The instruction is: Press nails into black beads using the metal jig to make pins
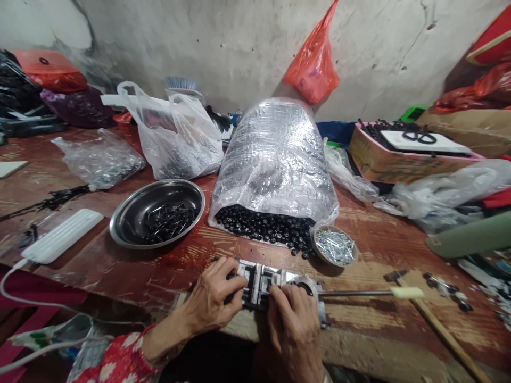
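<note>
A metal jig (pixel 257 282) with slotted blocks lies at the table's front edge, between my two hands. My left hand (pixel 215 295) is at its left end, index finger and thumb curled together over the edge; whatever they pinch is too small or hidden to name. Bent over the jig's right part, my right hand (pixel 294 319) has its fingertips pressed together down at the blocks, covering anything between them. A lever (pixel 359 293) with a pale yellow grip sticks out rightward from the jig. Behind it, small black round caps (pixel 271 226) spill from a large plastic bag (pixel 275 154).
A bowl of silver nails (pixel 335 246) stands right of the caps. At the left are a steel basin (pixel 120 229) with black-headed nails and a white power strip (pixel 64 234). A hammer (pixel 439 319) lies at the right, near a green cylinder (pixel 471 234). Bags line the wall.
</note>
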Motion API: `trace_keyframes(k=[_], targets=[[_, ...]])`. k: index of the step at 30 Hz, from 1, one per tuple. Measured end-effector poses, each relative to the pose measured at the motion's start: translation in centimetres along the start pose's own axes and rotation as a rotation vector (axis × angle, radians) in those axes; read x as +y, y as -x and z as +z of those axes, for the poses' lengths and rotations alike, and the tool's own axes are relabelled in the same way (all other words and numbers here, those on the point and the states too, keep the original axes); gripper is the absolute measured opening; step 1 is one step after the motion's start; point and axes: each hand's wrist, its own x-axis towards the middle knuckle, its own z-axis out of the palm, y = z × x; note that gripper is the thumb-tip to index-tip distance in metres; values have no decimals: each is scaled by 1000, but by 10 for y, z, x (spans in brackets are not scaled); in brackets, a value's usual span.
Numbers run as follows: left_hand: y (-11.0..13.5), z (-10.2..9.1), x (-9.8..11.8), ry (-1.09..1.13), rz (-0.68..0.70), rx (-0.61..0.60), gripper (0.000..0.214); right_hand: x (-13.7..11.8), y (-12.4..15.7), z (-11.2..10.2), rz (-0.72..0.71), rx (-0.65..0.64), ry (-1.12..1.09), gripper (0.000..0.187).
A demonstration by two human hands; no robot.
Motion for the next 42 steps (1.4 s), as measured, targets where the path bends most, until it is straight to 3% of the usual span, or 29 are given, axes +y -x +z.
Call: trace_keyframes(k=[8, 14, 17, 21, 25, 28, 35, 42], targets=[[-4, 4, 2, 71, -77, 18, 16, 7, -6, -5, -16, -35, 27, 15], [-15, -11, -4, 217, -120, -105, 23, 21, -26, -28, 36, -187, -348, 15], [-30, -19, -9, 266, -155, -120, 18, 35, -46, -30, 72, -185, -414, 18], [-61, -8, -22, 146, -223, -33, 11, 57, -81, -13, 90, -194, -225, 20], [-92, 12, -43, -87, -231, -101, 19, 71, -111, 12, 64, -347, 76, 21], [-104, 21, -56, -141, -215, -154, 19, 75, -123, 25, 38, -394, 129, 20], [-100, 18, -62, -68, -185, -113, 15, 81, -118, 22, 41, -381, 42, 15], [-78, -2, -44, 209, -259, -21, 14, 77, -89, -14, 132, -268, -401, 6]])
